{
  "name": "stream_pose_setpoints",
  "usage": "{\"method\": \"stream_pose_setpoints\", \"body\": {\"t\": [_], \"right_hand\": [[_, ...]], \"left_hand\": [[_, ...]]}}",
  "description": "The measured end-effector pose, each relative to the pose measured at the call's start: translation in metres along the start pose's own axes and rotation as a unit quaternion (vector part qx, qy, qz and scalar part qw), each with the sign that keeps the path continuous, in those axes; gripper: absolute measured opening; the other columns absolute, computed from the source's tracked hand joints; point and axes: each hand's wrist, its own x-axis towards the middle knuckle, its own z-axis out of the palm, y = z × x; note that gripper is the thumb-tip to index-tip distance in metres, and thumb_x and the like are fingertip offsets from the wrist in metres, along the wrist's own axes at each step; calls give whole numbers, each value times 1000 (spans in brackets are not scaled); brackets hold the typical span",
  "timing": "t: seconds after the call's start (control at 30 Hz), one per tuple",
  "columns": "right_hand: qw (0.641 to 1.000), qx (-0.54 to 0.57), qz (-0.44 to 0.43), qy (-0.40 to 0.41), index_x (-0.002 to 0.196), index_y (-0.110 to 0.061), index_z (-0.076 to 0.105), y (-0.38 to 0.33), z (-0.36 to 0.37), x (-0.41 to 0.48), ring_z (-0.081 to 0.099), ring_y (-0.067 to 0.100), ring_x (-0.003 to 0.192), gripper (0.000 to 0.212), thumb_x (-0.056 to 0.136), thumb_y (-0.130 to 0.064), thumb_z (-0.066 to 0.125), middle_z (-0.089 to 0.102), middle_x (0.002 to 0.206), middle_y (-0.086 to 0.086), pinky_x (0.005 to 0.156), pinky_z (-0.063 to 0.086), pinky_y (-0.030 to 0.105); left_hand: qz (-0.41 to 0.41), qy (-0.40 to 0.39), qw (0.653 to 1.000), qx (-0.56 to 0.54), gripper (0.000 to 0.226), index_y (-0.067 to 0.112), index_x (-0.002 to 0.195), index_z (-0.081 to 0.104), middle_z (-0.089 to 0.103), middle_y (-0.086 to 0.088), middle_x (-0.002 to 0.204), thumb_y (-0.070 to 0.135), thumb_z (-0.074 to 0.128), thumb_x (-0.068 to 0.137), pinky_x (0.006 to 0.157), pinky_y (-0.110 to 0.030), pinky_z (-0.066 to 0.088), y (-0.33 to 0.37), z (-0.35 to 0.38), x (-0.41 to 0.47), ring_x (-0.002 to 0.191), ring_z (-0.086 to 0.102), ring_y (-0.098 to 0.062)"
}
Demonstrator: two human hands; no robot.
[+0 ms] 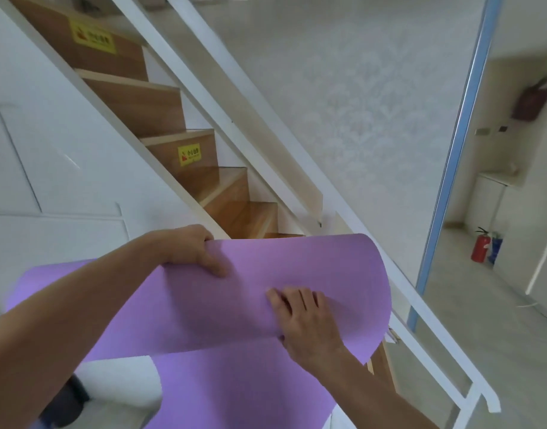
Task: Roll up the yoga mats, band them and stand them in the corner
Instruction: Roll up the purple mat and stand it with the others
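Note:
A purple yoga mat (266,267) is held up in front of me, its top part bent over into a loose curl and the rest hanging down toward the floor. My left hand (191,246) grips the mat's upper edge, thumb on the near face and fingers curled over behind. My right hand (303,311) lies flat on the curled part with the fingers spread, pressing it. No band is in view.
A wooden staircase (179,150) with white rails (266,125) rises straight ahead. A patterned white wall (358,103) stands to its right. A red fire extinguisher (481,247) stands on the floor at the right. A dark object (67,400) sits low at the left.

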Motion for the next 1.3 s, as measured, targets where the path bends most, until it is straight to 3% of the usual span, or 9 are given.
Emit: {"method": "stream_pose_setpoints", "body": {"t": [0.1, 0.23, 0.37, 0.5, 0.63, 0.77, 0.9, 1.07, 1.3], "right_hand": [[997, 70, 35, -30, 118, -21, 64, 15, -16, 11, 56, 25, 93, 82, 49, -61, 85, 55, 110, 3, 74, 51, 37], [997, 36, 72, -12, 126, -14, 61, 29, -34, 39, 49, 30, 106, 88, 50, -46, 91, 58, 122, 12, 85, 47, 43], [970, 63, 64, -224, 156, -21, 24, 24, -45, 69, 28, 30, 145, 105, 70, -52, 76, 26, 157, 9, 117, 21, 45], [951, 64, 7, -303, 134, -27, 45, 15, -47, 81, 55, 23, 109, 69, 75, -48, 72, 56, 120, -1, 85, 42, 37], [975, 42, -18, -217, 107, -23, 57, 12, -45, 77, 60, 22, 81, 41, 73, -38, 76, 61, 91, -3, 63, 37, 32], [995, 27, -51, -77, 86, -15, 66, 16, -55, 87, 58, 25, 60, 52, 44, -32, 94, 61, 71, 1, 51, 42, 33], [996, -11, -63, 63, 89, -13, 57, 17, -84, 114, 55, 26, 62, 58, 44, -22, 92, 58, 74, 4, 56, 42, 34], [1000, -24, -7, 6, 112, -14, 61, 30, -114, 139, 60, 31, 82, 75, 47, -33, 93, 60, 97, 6, 68, 51, 40], [988, 58, 93, -111, 157, -31, 16, 64, -199, 207, 37, 23, 139, 111, 67, -59, 76, 37, 152, -1, 110, 30, 42]], "left_hand": [[47, 163, 966, 197, 57, 31, 92, 50, 59, 15, 87, 65, 83, 58, 57, -26, 39, 16, 6, -12, 79, 55, -11], [138, 290, 882, 346, 61, 21, 100, 49, 59, 6, 96, 63, 78, 66, 58, -30, 36, -1, 47, -20, 87, 57, -20], [237, 373, 816, 373, 70, 12, 78, 56, 57, -2, 69, 56, 94, 39, 42, -28, 33, -26, 87, -32, 57, 56, -24], [229, 409, 795, 385, 75, 9, 79, 51, 54, -6, 72, 57, 94, 40, 47, -30, 27, -40, 111, -45, 57, 52, -26], [206, 364, 857, 300, 79, 16, 91, 43, 49, 0, 89, 63, 84, 43, 64, -39, 47, -46, 104, -62, 71, 52, -25], [45, 77, 989, 119, 112, 32, 143, 24, 35, 18, 123, 67, 83, 55, 100, -32, 42, -31, 43, -90, 113, 54, -18], [31, -48, 998, -13, 85, 38, 120, 60, 66, 15, 115, 63, 88, 43, 93, -37, 56, -23, -23, -103, 103, 66, -11], [45, 132, 989, 57, 55, 29, 97, 62, 66, 12, 92, 53, 90, 55, 76, -34, 54, 3, -59, -110, 88, 63, -16], [108, 482, 820, 289, 70, 23, 118, 55, 65, 6, 108, 64, 79, 66, 67, -33, 37, 54, -104, -115, 99, 62, -23]]}}
